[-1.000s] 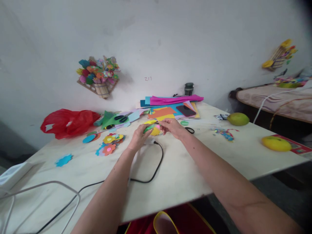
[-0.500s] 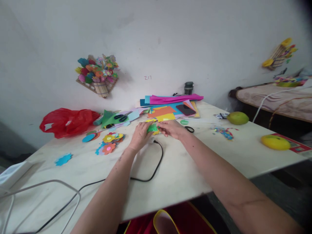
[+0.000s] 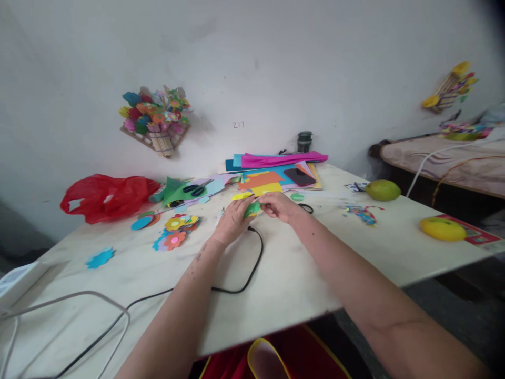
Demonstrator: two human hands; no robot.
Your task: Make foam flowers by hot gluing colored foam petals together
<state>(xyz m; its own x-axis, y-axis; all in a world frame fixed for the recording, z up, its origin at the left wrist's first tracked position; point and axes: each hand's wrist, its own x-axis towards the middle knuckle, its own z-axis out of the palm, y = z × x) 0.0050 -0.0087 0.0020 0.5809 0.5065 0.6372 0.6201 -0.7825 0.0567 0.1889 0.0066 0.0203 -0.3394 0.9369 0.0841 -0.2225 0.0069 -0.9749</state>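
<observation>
A small piece of green paper (image 3: pixel 251 209) is held between my two hands near the middle of the table. My left hand (image 3: pixel 235 220) grips its left side, fingers bent over it. On the other side, my right hand (image 3: pixel 278 207) pinches the paper's edge between thumb and fingers. A little yellow-orange paper shows under the green piece. The end of a black cord (image 3: pixel 261 247) lies just below my hands; what it joins is hidden. Yellow paper scraps (image 3: pixel 241 195) lie just beyond my left hand.
Left are paper flowers (image 3: pixel 174 240), blue discs (image 3: pixel 142 222), a blue cut-out (image 3: pixel 100 258), scissors (image 3: pixel 193 189) and a red plastic bag (image 3: pixel 108 197). Behind lie coloured sheets (image 3: pixel 260 180) and a phone (image 3: pixel 300 177). Black handle loops (image 3: pixel 305 208) and two mangoes (image 3: pixel 442 229) are right.
My left hand has shifted slightly right and its fingers lie further over the green paper. My right hand stays at the paper's edge. The view has moved slightly.
</observation>
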